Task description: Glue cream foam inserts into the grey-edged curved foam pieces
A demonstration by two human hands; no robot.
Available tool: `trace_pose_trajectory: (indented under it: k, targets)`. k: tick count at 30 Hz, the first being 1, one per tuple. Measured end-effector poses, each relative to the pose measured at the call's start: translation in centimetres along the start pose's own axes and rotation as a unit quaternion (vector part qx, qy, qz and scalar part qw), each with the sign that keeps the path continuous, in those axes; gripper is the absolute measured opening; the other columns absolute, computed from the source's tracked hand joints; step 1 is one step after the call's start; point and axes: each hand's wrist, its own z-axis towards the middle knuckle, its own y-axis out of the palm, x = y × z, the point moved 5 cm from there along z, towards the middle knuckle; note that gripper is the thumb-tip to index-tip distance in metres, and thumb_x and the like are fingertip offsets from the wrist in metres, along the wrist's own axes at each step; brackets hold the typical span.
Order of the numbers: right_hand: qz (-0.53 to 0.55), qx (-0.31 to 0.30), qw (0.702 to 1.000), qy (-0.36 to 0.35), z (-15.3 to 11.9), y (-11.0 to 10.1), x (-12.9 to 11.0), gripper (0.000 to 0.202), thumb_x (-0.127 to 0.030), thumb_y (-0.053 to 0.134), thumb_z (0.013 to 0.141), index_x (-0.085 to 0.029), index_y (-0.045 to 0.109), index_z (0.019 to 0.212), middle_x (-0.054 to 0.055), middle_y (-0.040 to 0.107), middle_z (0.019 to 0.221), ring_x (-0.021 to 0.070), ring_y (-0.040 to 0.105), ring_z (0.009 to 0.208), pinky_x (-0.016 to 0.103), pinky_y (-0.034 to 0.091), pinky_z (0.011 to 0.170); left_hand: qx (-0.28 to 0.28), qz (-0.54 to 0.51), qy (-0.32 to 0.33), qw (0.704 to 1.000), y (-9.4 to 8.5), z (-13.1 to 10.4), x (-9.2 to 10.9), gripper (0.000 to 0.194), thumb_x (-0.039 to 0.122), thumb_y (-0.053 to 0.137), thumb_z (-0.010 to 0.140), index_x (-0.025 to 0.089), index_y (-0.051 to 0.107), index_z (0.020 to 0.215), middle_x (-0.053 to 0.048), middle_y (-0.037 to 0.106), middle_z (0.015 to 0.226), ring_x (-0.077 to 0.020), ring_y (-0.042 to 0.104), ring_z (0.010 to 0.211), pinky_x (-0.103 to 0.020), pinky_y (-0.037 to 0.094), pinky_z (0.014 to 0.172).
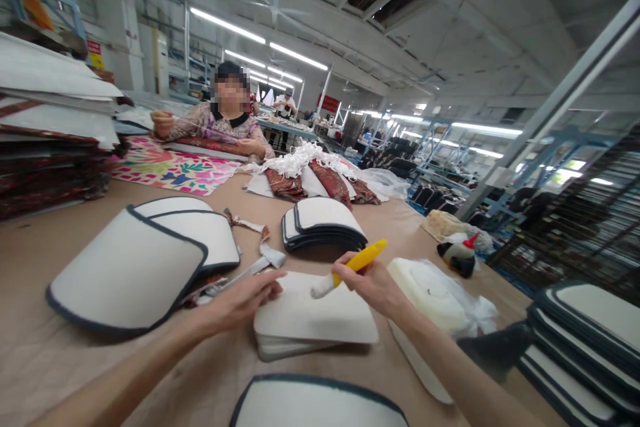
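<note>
My right hand [367, 280] is closed round the yellow handle of a brush [361, 261]. The brush's pale, white-coated head points down and left, over a stack of off-white panels with rounded corners [315, 317]. At the left edge of that stack is my left hand [255, 297], index finger stretched out and the other fingers loosely bent, with nothing visible in it. Nearest to me lies a white panel with dark edging [320, 403], cut off by the frame. Right of the stack, a pale tub wrapped in clear plastic [425, 293] stands close to my right forearm.
Curved, dark-edged white panels [135, 267] lie left; more are stacked behind [323, 223] and at right [590, 347]. Fabric strips [265, 250] trail between. A red-tipped bottle [460, 253] stands right. Across the table, a person [225, 120] handles patterned fabric beside a white-ribbon pile [310, 163].
</note>
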Motion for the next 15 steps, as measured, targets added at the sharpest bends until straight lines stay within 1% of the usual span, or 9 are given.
trace_pose_trajectory:
  k: [2, 3, 5, 6, 8, 9, 11, 13, 15]
  targets:
    - [0.032, -0.053, 0.998, -0.008, -0.6, 3.3, -1.7, 0.020, -0.036, 0.050, 0.075, -0.018, 0.057, 0.067, -0.006, 0.043, 0.050, 0.0086, 0.038, 0.047, 0.020, 0.030, 0.045, -0.007, -0.042, -0.020, 0.999, -0.6, 0.5, -0.7, 0.046, 0.025, 0.023, 0.092, 0.011, 0.028, 0.136, -0.012, 0.061, 0.102, -0.0186, 0.059, 0.089, -0.031, 0.048, 0.076]
    - [0.045, -0.074, 0.996, -0.011, -0.9, 4.7, -2.4, 0.021, -0.037, 0.050, 0.075, -0.018, 0.056, 0.067, -0.005, 0.043, 0.051, 0.0085, 0.039, 0.047, 0.020, 0.031, 0.045, -0.012, -0.058, -0.024, 0.998, -0.7, 0.7, -0.9, 0.047, 0.026, 0.023, 0.092, 0.012, 0.025, 0.137, -0.011, 0.061, 0.101, -0.0179, 0.059, 0.088, -0.030, 0.048, 0.075]
    - [0.063, -0.104, 0.992, -0.017, -1.2, 7.0, -3.5, 0.022, -0.037, 0.050, 0.075, -0.018, 0.055, 0.065, -0.005, 0.044, 0.053, 0.0083, 0.039, 0.049, 0.020, 0.033, 0.047, -0.015, -0.075, -0.026, 0.997, -0.6, 0.8, -1.0, 0.048, 0.027, 0.026, 0.091, 0.013, 0.025, 0.137, -0.010, 0.062, 0.098, -0.0166, 0.059, 0.083, -0.029, 0.048, 0.073]
    - [0.070, -0.115, 0.991, -0.019, -1.2, 7.8, -3.8, 0.022, -0.037, 0.050, 0.074, -0.018, 0.054, 0.064, -0.005, 0.045, 0.054, 0.0082, 0.039, 0.050, 0.021, 0.033, 0.048, -0.014, -0.076, -0.025, 0.997, -0.5, 0.8, -0.9, 0.047, 0.027, 0.027, 0.091, 0.014, 0.027, 0.136, -0.009, 0.062, 0.096, -0.0159, 0.058, 0.080, -0.028, 0.048, 0.072]
    - [0.076, -0.126, 0.989, -0.022, -1.2, 8.6, -4.0, 0.021, -0.036, 0.049, 0.074, -0.018, 0.053, 0.064, -0.005, 0.046, 0.056, 0.0084, 0.040, 0.051, 0.021, 0.035, 0.050, -0.012, -0.068, -0.019, 0.997, -0.3, 0.9, -0.8, 0.046, 0.025, 0.030, 0.089, 0.015, 0.032, 0.134, -0.007, 0.061, 0.093, -0.0149, 0.056, 0.074, -0.028, 0.047, 0.070]
    - [0.075, -0.127, 0.989, -0.021, -1.2, 8.6, -3.8, 0.020, -0.035, 0.049, 0.074, -0.018, 0.053, 0.064, -0.004, 0.047, 0.056, 0.0087, 0.041, 0.052, 0.021, 0.036, 0.052, -0.012, -0.062, -0.017, 0.998, -0.3, 0.9, -0.8, 0.045, 0.025, 0.030, 0.089, 0.015, 0.033, 0.133, -0.006, 0.062, 0.092, -0.0148, 0.055, 0.073, -0.028, 0.046, 0.069]
    - [0.062, -0.119, 0.991, -0.016, -1.3, 7.9, -2.8, 0.016, -0.032, 0.050, 0.072, -0.019, 0.053, 0.063, -0.004, 0.048, 0.057, 0.0091, 0.043, 0.053, 0.021, 0.036, 0.052, -0.013, -0.044, -0.011, 0.999, -0.2, 0.9, -0.7, 0.044, 0.024, 0.031, 0.087, 0.016, 0.036, 0.131, -0.006, 0.062, 0.092, -0.0156, 0.055, 0.074, -0.028, 0.046, 0.069]
    - [0.041, -0.103, 0.994, -0.006, -1.7, 6.1, -1.2, 0.013, -0.028, 0.052, 0.071, -0.019, 0.053, 0.061, -0.005, 0.048, 0.056, 0.0095, 0.043, 0.052, 0.022, 0.035, 0.052, -0.018, -0.020, -0.008, 1.000, -0.1, 0.8, -0.6, 0.042, 0.023, 0.032, 0.086, 0.015, 0.041, 0.127, -0.007, 0.062, 0.091, -0.0165, 0.056, 0.076, -0.028, 0.046, 0.070]
    - [0.017, -0.082, 0.996, 0.006, -2.4, 3.6, 0.8, 0.012, -0.025, 0.052, 0.071, -0.019, 0.054, 0.060, -0.005, 0.047, 0.055, 0.0102, 0.043, 0.052, 0.022, 0.035, 0.052, -0.021, 0.005, -0.005, 1.000, -0.1, 0.7, -0.3, 0.039, 0.021, 0.034, 0.084, 0.015, 0.046, 0.121, -0.007, 0.063, 0.091, -0.0172, 0.056, 0.078, -0.028, 0.045, 0.072]
